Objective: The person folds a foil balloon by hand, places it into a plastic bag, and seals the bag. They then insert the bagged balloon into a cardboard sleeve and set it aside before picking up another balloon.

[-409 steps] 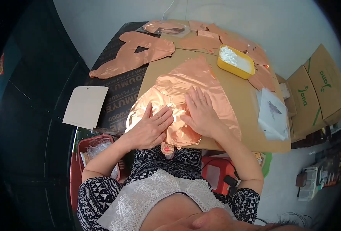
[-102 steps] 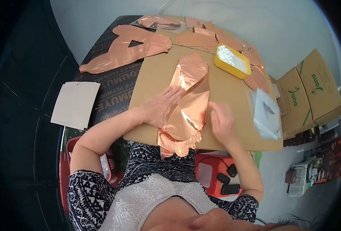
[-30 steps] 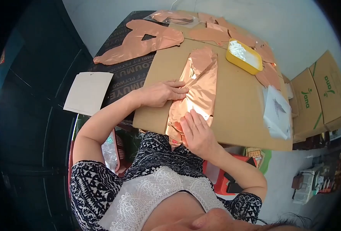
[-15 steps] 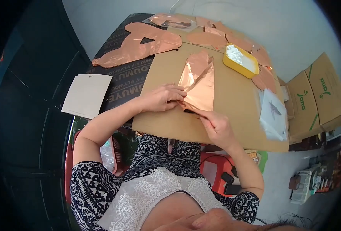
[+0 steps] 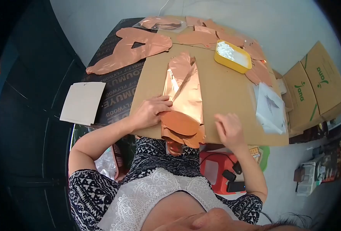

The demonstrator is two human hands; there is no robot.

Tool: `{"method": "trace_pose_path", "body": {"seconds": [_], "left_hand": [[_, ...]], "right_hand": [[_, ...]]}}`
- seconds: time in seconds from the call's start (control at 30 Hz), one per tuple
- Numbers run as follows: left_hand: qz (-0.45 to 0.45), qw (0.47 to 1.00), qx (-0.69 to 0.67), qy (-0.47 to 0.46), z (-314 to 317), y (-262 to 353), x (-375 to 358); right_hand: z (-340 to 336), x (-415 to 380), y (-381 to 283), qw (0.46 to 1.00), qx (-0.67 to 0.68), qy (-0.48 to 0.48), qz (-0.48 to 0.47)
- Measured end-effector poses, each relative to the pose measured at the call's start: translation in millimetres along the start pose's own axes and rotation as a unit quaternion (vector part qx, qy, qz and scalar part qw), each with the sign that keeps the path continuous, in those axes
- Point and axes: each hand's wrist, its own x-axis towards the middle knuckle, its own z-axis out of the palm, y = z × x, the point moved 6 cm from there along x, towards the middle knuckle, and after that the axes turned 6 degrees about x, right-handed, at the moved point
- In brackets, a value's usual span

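A long copper foil sheet lies on the cardboard, shiny and creased along a diagonal fold. Its near end is folded and layered in matte orange-brown flaps, and a strip hangs over the cardboard's front edge. My left hand has its fingers closed together over the sheet's left edge, pressing it down. To the right of the sheet, apart from it, my right hand hovers over the cardboard with fingers loosely curled and thumb apart. I see nothing in it.
A large copper cut-out lies at the back left, with more copper pieces along the back. A yellow container holds white material. Drawings in plastic lie at the right, beside cardboard boxes. Pale card sits at left.
My right hand has let go of the foil's near end and moved right and slightly down. The layered flaps now lie exposed toward me. My left hand stays on the left edge.
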Motion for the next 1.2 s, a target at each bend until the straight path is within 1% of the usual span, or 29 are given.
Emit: {"method": "trace_pose_path", "body": {"seconds": [0.07, 0.2, 0.27, 0.3, 0.33, 0.37, 0.4, 0.43, 0.57, 0.67, 0.77, 0.87, 0.97, 1.0, 1.07, 1.1, 1.13, 1.17, 1.2], "left_hand": [[-0.020, 0.999, -0.025, 0.002, -2.8, 1.2, -4.5], [-0.032, 0.998, -0.056, 0.000, -3.3, 5.4, -12.5], [0.015, 0.999, 0.030, -0.004, -2.1, 10.5, -16.3], [0.038, 0.997, 0.074, -0.006, -4.3, 16.6, -15.3], [0.084, 0.984, 0.156, -0.009, -7.1, 28.5, -15.1], [0.096, 0.979, 0.177, -0.010, -10.0, 35.0, -14.0], [0.107, 0.974, 0.198, -0.012, -11.7, 41.1, -14.4], [0.118, 0.969, 0.216, -0.014, -12.0, 45.1, -15.0], [0.139, 0.972, 0.190, 0.016, -15.1, 49.9, -13.3], [0.168, 0.970, 0.172, -0.047, -13.7, 49.2, -15.9], [0.167, 0.968, 0.178, -0.051, -5.8, 39.9, -21.1], [0.142, 0.981, 0.131, -0.024, -7.5, 35.6, -20.9], [0.083, 0.993, 0.084, -0.004, -7.8, 25.4, -19.8], [0.049, 0.997, 0.056, -0.003, -8.2, 20.3, -17.7], [-0.020, 1.000, 0.000, -0.001, -9.0, 9.3, -14.5], [-0.114, 0.992, -0.054, 0.001, -8.6, 1.2, -13.2], [-0.208, 0.972, -0.108, 0.004, -6.2, -4.2, -11.7], [-0.298, 0.941, -0.162, 0.007, -2.2, -10.7, -14.1], [-0.294, 0.939, -0.172, 0.040, 0.4, -18.4, -12.6]], "right_hand": [[2.8, 9.3, 5.8, 0.998, -0.051, 0.026, 0.019], [20.6, 26.4, -17.8, 0.989, -0.044, 0.031, -0.135], [25.5, 32.4, -32.1, 0.978, -0.053, 0.025, -0.200], [29.1, 33.3, -33.0, 0.977, -0.049, 0.007, -0.207], [32.7, 32.9, -34.4, 0.976, -0.046, -0.011, -0.213], [36.0, 33.3, -35.0, 0.974, -0.044, -0.029, -0.220], [35.3, 33.6, -36.9, 0.972, -0.045, 0.005, -0.232], [36.3, 33.2, -36.0, 0.972, -0.041, 0.001, -0.230], [37.2, 31.6, -35.1, 0.975, -0.032, -0.004, -0.220], [36.0, 30.8, -34.7, 0.977, -0.024, -0.008, -0.210], [36.0, 31.0, -31.0, 0.980, 0.003, -0.001, -0.197], [37.3, 30.1, -24.3, 0.986, 0.037, 0.008, -0.165], [35.6, 33.4, -14.8, 0.989, 0.090, 0.010, -0.119], [34.9, 34.7, -11.5, 0.988, 0.112, 0.011, -0.102], [42.0, 34.5, 8.2, 0.985, 0.165, 0.013, 0.046], [48.2, 32.9, 17.8, 0.974, 0.191, 0.013, 0.119], [49.9, 36.3, 19.6, 0.967, 0.217, 0.061, 0.122], [54.9, 38.2, 27.8, 0.952, 0.235, 0.054, 0.188], [54.4, 46.1, 29.9, 0.933, 0.252, 0.046, 0.253]]}}
